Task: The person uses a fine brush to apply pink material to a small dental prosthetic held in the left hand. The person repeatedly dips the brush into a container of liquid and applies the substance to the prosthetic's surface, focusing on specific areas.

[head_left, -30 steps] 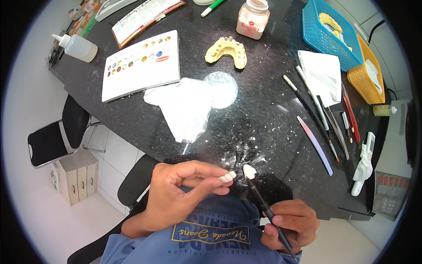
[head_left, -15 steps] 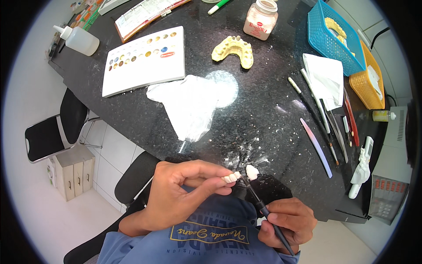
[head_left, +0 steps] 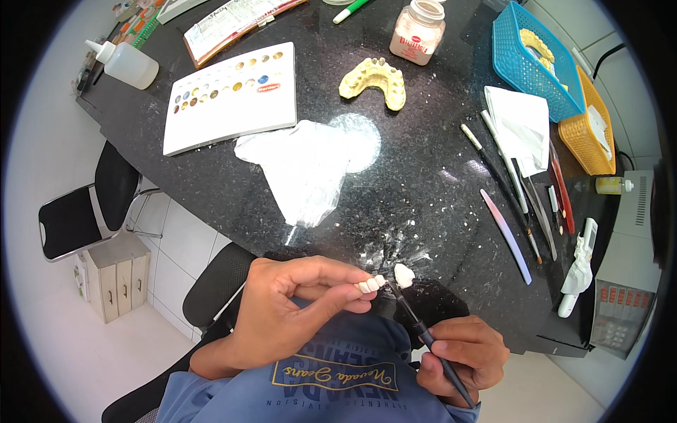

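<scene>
Between thumb and fingers of my left hand (head_left: 296,307) is a short row of white false teeth (head_left: 369,284), a dental bridge by its look. My right hand (head_left: 462,354) grips a slim black-handled tool (head_left: 421,328). Its narrow tip meets or nearly meets the right end of the teeth; whether it is a brush or a blade I cannot make out. Just beyond the tip, a small white lump (head_left: 403,276) rests on the dark counter amid scattered white powder.
Beyond my hands lie a crumpled white tissue (head_left: 300,173), a white palette (head_left: 233,99) with coloured spots, a yellow dental cast (head_left: 374,82) and a jar of pink powder (head_left: 417,32). At right are a nail file (head_left: 506,236), brushes, a blue basket (head_left: 504,53) and an orange basket (head_left: 589,144).
Both hands keep nearly the same pose, with the tool still at the teeth. The whole view has shifted very slightly.
</scene>
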A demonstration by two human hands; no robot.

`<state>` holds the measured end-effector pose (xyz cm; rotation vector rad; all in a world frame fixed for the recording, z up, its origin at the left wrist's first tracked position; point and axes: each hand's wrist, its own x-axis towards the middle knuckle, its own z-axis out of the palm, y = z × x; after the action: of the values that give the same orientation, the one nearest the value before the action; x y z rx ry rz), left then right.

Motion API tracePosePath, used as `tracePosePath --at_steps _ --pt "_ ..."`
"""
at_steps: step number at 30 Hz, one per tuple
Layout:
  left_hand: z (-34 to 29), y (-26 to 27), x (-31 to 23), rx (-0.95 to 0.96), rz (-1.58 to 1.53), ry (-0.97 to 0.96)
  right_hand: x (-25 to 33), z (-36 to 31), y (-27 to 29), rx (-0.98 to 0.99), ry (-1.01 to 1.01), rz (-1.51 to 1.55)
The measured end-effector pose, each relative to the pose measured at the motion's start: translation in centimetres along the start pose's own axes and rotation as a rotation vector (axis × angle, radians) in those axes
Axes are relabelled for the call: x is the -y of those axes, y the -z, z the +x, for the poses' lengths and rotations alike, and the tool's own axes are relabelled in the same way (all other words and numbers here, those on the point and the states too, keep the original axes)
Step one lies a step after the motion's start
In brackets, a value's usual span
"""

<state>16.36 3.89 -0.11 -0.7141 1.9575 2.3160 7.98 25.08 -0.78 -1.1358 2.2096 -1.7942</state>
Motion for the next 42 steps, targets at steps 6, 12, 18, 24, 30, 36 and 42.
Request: tracePosePath --at_steps 6,12,18,24,30,36,42 --pt "-0.02 0.04 0.09 -0.001 0.008 -0.003 -0.12 -0.13 -0.15 -0.004 0.011 0.002" --pt "-0.03 0.08 0.2 -0.004 0.005 -0.007 -0.03 -0.09 0.07 0.003 0.002 0.006" --pt "-0.02 0.06 0.11 0.0 0.007 -0.003 0.06 0.14 0.09 0.033 0.001 0.004" --pt "0.11 0.05 -0.43 0.012 0.055 -0.001 0.09 0.11 0.49 0.071 -0.014 0.0" --pt "0.17 0.17 -0.52 0.02 0.082 -0.016 0.15 0.18 0.62 0.093 -0.012 -0.004" --pt "0.13 0.13 -0.59 0.017 0.09 -0.025 0.09 0.18 0.64 0.081 -0.015 0.006" --pt "0.18 0.18 -0.5 0.02 0.099 -0.018 -0.16 -0.28 0.32 -0.031 -0.041 0.032"
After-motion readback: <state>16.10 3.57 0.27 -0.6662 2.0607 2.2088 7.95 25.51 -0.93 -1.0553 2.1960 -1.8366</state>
